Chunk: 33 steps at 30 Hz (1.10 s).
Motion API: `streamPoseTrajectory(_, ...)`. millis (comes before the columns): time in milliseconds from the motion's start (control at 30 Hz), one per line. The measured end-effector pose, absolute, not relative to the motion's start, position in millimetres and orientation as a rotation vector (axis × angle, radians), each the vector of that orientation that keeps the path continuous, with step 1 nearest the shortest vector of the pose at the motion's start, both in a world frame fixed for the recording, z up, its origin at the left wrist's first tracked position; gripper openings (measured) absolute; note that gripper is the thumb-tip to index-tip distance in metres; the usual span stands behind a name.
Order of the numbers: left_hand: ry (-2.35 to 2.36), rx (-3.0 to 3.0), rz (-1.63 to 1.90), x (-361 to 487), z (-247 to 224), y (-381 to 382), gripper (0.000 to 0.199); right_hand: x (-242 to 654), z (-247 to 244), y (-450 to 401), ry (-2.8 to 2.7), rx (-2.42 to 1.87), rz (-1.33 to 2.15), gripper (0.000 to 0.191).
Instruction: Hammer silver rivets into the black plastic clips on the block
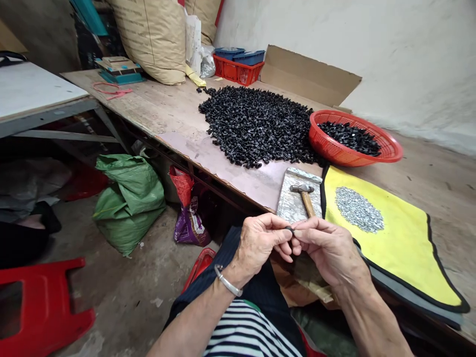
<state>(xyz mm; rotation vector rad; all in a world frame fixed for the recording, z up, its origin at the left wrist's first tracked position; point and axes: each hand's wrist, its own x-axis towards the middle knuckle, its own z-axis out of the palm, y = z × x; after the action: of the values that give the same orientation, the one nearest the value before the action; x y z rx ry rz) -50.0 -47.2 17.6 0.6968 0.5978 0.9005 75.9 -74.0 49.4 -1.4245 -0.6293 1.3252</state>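
Between my fingertips, in front of the table edge, is a small black part (289,229). My left hand (258,240) pinches it from one side, a silver bangle on the wrist. From the other side my right hand (323,243) closes its thumb and fingers at the same part; whether it holds a second tiny piece is hidden. Just beyond my hands a hammer (307,201) with a wooden handle lies on a worn metal plate (288,206). To the right, a pile of small silvery metal pieces (359,209) rests on a yellow cloth (405,248) with black edging.
A heap of small black parts (256,124) covers the table's middle. Beside it stands a red plastic basket (390,148) with more of them. Farther back are a red crate (238,72), a cardboard sheet (308,74) and a large sack (148,39). A red stool (48,302) stands at left.
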Motion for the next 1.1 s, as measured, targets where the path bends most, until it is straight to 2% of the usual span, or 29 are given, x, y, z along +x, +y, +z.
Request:
streamPoseTrajectory(367,0.65,0.612,0.938,-44,18,-39,0.012,75,44,-70,-0.698,-1.455,1.237,0.011)
streamPoseTrajectory(633,0.667,0.637,0.879,-28,22,-16,0.015,92,51,-57,-0.779,-1.574,1.167,0.026)
streamPoseTrajectory(700,0.721,0.649,0.874,-25,21,-9,0.016,104,54,-55,-0.886,-1.729,0.988,0.031)
streamPoseTrajectory(833,0.812,0.708,0.889,-24,18,7,0.014,126,52,-56,-1.392,-2.188,0.211,0.03)
streamPoseTrajectory(900,0.874,0.757,0.877,-24,16,15,0.011,130,48,-59,-1.633,-2.398,0.065,0.029)
streamPoseTrajectory(967,0.942,0.803,0.841,-24,13,20,0.007,129,44,-61,-1.747,-2.53,0.153,0.026)
streamPoseTrajectory(1100,1.025,0.873,0.781,-20,8,26,0.005,128,42,-60,-1.658,-2.517,0.358,0.019)
